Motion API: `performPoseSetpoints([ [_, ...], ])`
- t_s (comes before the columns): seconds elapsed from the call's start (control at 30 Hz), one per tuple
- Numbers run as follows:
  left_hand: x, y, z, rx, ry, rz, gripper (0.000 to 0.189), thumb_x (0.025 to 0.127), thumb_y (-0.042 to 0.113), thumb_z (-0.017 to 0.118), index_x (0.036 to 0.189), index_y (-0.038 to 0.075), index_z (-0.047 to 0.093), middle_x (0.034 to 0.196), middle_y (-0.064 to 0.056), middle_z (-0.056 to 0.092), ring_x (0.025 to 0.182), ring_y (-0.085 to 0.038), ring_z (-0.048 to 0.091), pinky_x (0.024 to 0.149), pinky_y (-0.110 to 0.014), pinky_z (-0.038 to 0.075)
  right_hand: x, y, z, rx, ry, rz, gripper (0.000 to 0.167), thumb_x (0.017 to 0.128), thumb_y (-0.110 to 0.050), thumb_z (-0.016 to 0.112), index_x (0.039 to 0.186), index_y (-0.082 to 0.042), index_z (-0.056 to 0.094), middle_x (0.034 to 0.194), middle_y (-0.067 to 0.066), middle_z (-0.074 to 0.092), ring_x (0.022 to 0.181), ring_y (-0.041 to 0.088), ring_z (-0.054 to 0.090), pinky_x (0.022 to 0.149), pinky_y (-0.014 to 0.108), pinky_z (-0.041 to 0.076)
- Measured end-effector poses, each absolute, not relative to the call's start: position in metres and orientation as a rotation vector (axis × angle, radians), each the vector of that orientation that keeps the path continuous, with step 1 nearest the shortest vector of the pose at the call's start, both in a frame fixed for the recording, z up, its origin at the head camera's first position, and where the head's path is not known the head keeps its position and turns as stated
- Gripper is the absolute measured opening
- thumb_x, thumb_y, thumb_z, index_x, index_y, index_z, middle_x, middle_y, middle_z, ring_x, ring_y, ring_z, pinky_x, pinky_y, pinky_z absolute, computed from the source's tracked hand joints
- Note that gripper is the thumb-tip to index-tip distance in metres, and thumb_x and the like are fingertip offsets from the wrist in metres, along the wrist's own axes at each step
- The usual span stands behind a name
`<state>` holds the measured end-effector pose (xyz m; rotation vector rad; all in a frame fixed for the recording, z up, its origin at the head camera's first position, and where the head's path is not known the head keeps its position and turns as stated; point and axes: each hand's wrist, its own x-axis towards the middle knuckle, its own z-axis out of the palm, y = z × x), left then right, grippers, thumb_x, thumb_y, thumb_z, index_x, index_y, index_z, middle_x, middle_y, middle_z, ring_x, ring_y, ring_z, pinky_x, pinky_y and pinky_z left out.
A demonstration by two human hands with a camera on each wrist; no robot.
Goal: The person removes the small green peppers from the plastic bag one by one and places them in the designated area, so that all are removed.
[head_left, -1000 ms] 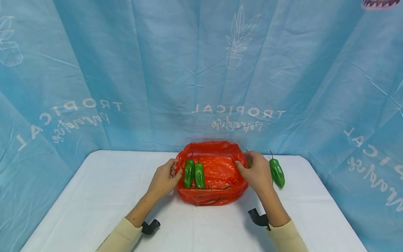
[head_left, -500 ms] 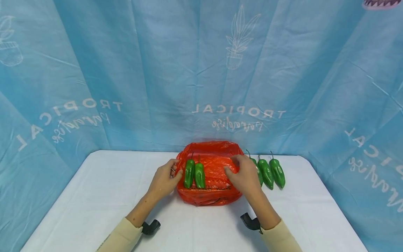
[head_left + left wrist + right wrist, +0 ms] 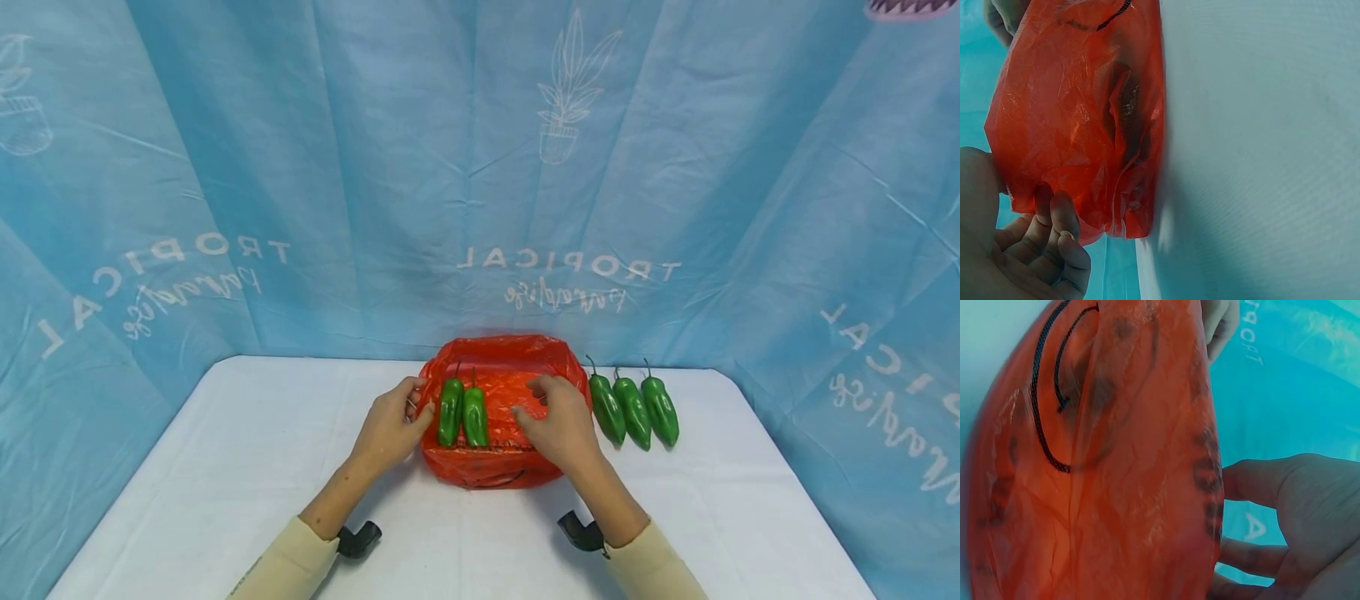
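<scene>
A red plastic bag [image 3: 504, 471] stands on the table with its mouth wide. Two green chili peppers, the left one [image 3: 451, 412] and the right one [image 3: 476, 417], lie side by side in its left part, stems away from me. My left hand [image 3: 390, 425] holds the bag's left rim; in the left wrist view, thumb and curled fingers [image 3: 1063, 215] are on either side of the plastic. Over the right part of the bag's mouth hovers my right hand [image 3: 558, 421], thumb and fingers apart with nothing seen between them. Its fingertips are partly hidden behind the bag in the right wrist view.
Three more green chili peppers [image 3: 633, 412] lie in a row on the white table [image 3: 225, 475], just right of the bag. A blue printed curtain [image 3: 390, 208] hangs behind the table and along both sides. A black cord [image 3: 1038, 394] shows on the bag's front.
My right hand has moved left from the bag's right rim to over its mouth, uncovering the row of peppers on the right. The left hand and the bag stay in place.
</scene>
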<state>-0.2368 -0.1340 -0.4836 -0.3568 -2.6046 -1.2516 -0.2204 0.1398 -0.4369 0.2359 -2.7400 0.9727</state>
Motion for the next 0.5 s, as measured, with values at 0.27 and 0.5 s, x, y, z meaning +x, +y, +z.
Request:
performPoseSetpoints([
  [0.27, -0.238, -0.134, -0.483, -0.357, -2.606, -1.248, 0.034, 0.095, 0.009, 0.072, 0.127, 0.001, 0.065, 0.089, -0.001, 0.062, 0.076, -0.014, 0.057, 0.069, -0.026, 0.051, -0.219, 0.125, -0.439, 0.285, -2.786, 0.968, 0.044, 0.089, -0.026, 0.086, 0.124, -0.004, 0.071, 0.120, 0.012, 0.071, 0.105, 0.031, 0.068, 0.087, 0.047, 0.060],
  [0.5, -0.238, -0.134, -0.485, -0.359, -2.603, -1.253, 0.032, 0.095, 0.009, 0.072, 0.126, 0.002, 0.066, 0.089, -0.001, 0.061, 0.077, -0.014, 0.056, 0.069, -0.026, 0.050, -0.221, 0.113, -0.443, 0.327, -2.824, 0.955, 0.042, 0.088, -0.024, 0.087, 0.122, -0.004, 0.072, 0.121, 0.014, 0.071, 0.103, 0.028, 0.067, 0.086, 0.046, 0.061],
])
